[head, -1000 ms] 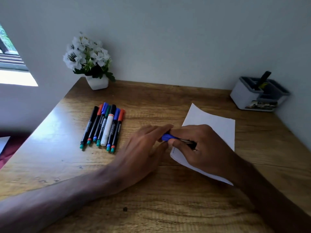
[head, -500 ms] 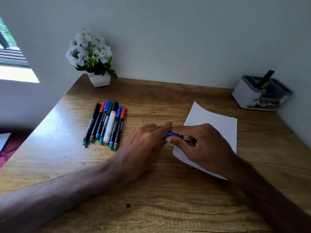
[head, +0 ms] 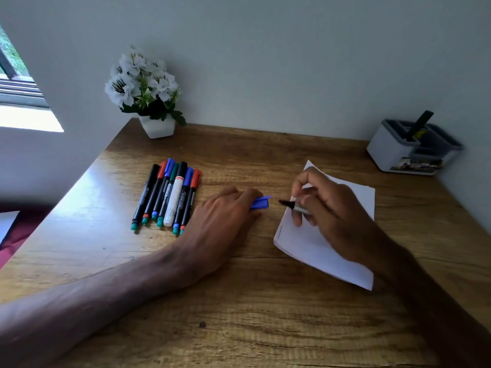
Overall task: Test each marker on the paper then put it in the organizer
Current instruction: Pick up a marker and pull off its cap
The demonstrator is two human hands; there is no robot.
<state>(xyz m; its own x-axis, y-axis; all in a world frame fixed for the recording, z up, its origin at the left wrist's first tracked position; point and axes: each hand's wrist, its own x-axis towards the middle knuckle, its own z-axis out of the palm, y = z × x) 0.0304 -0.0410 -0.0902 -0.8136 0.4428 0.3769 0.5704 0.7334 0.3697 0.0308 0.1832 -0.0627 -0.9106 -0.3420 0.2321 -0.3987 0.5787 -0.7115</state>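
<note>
Head view: left hand [head: 225, 219] pinches the blue cap [head: 261, 202] aside on the surface while right hand [head: 328, 205], closed around the uncapped marker [head: 293, 206], angles its tip toward the paper [head: 353, 192] for testing, organizer [head: 393, 152] waiting beyond.

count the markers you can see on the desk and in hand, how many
9. Seven lie side by side in a row left of the left hand. One, uncapped, is in the right hand over the paper. One dark marker stands in the organizer, which may hide more.
</note>
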